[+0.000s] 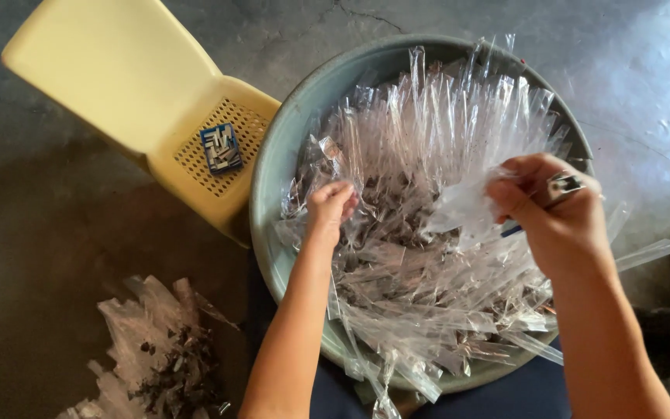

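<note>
We see a heap of narrow clear plastic bags [428,233] filling the centre and right of the frame, some with dark contents, some empty and crinkled. At the lower left lies a second, smaller pile of clear bags [160,353] packed with dark pieces. In the upper left, a small blue rectangular box [221,147] sits open, holding short silvery strips, and we can make out no labels, signs or screens

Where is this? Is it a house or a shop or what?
Probably a home or small workshop floor where things get packed by hand. There's a bare concrete floor, a big basin full of clear plastic bags, and a yellow plastic chair used like a table.
</note>
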